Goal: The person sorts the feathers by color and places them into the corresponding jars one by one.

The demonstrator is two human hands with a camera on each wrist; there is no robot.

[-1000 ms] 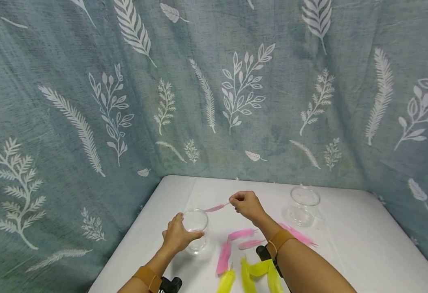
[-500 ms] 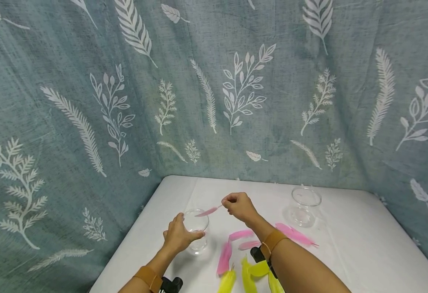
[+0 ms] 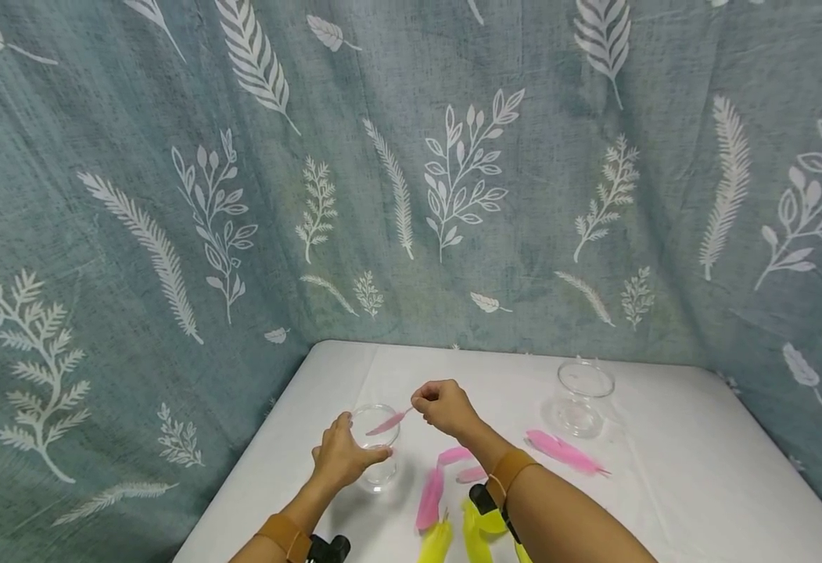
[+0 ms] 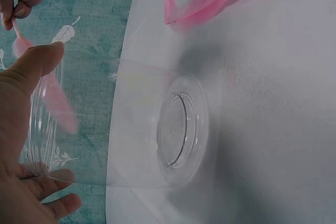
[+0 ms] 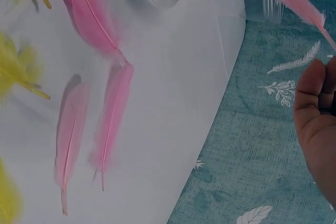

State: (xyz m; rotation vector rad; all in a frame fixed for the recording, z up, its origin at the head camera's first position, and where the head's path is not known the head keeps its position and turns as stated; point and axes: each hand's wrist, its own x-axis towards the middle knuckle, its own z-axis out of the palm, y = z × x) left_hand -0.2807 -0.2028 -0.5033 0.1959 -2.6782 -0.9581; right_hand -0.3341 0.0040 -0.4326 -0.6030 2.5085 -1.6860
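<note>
My left hand [image 3: 342, 452] grips a clear jar [image 4: 136, 124] near its rim, thumb on one side and fingers on the other. The jar stands upright on the white table, at the left. Just right of its mouth, my right hand [image 3: 448, 409] pinches a pink feather [image 3: 385, 424] by the quill. The feather slants down to the left over the rim, and in the left wrist view its tip shows within the jar's mouth. The right wrist view catches the right hand's curled fingers [image 5: 310, 85] at its edge, below the same feather.
Several pink feathers [image 5: 113, 121] lie on the table [image 3: 692, 469] between the hands, and another pink one [image 3: 567, 452] lies farther right. Yellow feathers [image 3: 436, 541] lie near the front, partly under the right forearm. A second clear jar [image 3: 583, 403] stands at the back right.
The right hand has moved left and slightly down, bringing the feather from beyond the jar to over its mouth, tip lowered. The left hand keeps its grip on the jar.
</note>
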